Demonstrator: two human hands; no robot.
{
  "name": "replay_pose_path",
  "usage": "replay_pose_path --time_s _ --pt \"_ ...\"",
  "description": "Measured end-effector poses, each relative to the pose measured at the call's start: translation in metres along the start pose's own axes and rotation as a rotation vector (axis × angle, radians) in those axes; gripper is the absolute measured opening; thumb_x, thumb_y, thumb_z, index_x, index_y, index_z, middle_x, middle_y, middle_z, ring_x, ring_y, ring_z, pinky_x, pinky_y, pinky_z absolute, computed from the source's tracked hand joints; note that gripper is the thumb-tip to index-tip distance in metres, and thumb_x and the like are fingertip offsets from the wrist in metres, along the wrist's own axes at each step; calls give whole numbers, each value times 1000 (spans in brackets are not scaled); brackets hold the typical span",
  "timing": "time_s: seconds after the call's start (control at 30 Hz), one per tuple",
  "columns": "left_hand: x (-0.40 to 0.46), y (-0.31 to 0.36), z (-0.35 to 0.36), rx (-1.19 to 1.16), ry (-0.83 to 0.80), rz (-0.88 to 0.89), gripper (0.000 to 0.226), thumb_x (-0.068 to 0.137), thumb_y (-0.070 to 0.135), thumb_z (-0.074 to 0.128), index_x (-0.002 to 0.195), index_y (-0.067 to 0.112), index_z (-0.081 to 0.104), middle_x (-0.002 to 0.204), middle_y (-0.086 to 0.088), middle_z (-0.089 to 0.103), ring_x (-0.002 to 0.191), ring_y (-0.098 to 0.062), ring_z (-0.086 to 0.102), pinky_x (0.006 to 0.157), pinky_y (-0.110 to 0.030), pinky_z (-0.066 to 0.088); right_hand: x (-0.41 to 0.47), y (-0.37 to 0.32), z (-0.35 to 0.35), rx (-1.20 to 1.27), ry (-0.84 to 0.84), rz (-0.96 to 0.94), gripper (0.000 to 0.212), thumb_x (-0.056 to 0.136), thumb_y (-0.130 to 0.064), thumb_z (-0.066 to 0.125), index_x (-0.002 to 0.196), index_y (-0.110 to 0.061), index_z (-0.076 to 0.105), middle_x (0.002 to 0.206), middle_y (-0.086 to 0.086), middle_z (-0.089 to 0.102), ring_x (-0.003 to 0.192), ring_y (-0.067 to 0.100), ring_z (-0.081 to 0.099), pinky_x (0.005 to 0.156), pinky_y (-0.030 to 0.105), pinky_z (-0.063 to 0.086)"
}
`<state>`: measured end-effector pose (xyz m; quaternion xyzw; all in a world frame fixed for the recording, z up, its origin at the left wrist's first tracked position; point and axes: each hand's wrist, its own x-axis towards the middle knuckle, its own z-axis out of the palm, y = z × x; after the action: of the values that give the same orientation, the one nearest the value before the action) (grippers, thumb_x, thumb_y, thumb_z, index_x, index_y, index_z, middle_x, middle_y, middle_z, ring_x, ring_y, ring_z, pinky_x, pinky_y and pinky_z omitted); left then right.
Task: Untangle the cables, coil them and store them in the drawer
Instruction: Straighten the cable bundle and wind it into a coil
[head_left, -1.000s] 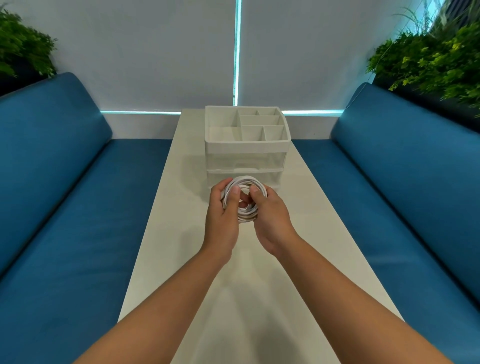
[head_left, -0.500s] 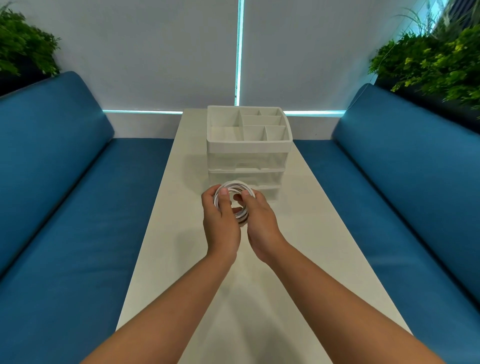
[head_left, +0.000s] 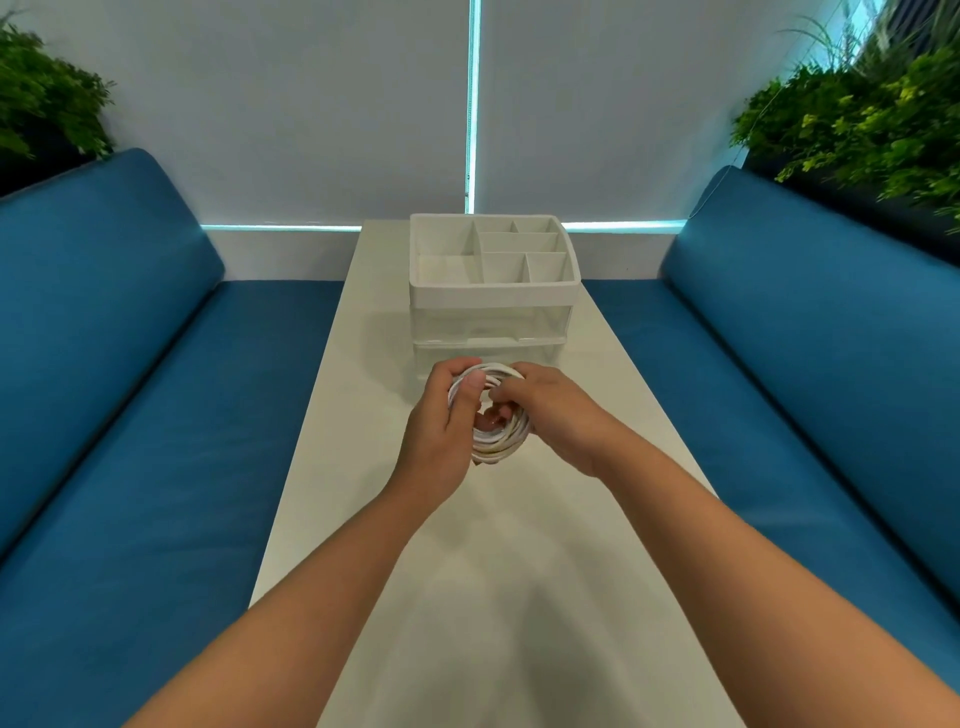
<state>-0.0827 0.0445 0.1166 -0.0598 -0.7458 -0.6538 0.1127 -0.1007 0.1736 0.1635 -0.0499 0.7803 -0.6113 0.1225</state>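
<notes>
Organizer (head_left: 493, 296) blocks the counter (head_left: 483, 597) at 12 o'clock, just beyond both hands; drawers shut, no gap in front. Narrow bare strips of counter pass it at 11 and 1. Counter open from 4 round to 8, toward the person. Sofa backs (head_left: 93, 291) wall off 9 and 3.

1. Reaching forward with both bare forearms, converging above the middle of the table.
2. Curling the left hand (head_left: 441, 421) around the left side of a coiled white cable (head_left: 493, 410), thumb pressing on top.
3. Gripping the coil's right side with the right hand (head_left: 558, 410), fingers tucking into its centre.
</notes>
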Motion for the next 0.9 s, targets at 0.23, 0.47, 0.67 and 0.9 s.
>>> replay_pose_path --time_s 0.23,0.47,0.67,0.9 --pt "0 7 4 -201 11 -91 29 101 33 49 129 28 54 113 7 67 98 -7 68 83 -23 55 1 7 0 294 68 14 6 91 -11 52 88 -9 57 66 2 55 64 15 52 71 33 41" --pt "0 11 4 -229 -40 -115 31 103 19 46 132 29 48 109 8 64 86 -1 66 71 -23 56 2 12 6 440 94 23 8 94 -10 49 97 -7 55 63 2 50 57 12 49 64 32 41" --pt "4 7 -1 13 -141 -42 31 105 15 38 133 27 40 112 9 61 93 0 60 82 -17 51 0 1 -16 -217 -75 -88 16 85 -6 58 98 -16 61 77 -2 64 69 10 61 63 18 49" --pt "7 9 2 151 -158 14 36 104 16 41 139 22 38 117 7 58 100 -4 58 87 -16 44 9 -1 -13 -640 84 -222 17 93 -6 45 99 -18 57 85 3 66 70 12 62 59 22 49"
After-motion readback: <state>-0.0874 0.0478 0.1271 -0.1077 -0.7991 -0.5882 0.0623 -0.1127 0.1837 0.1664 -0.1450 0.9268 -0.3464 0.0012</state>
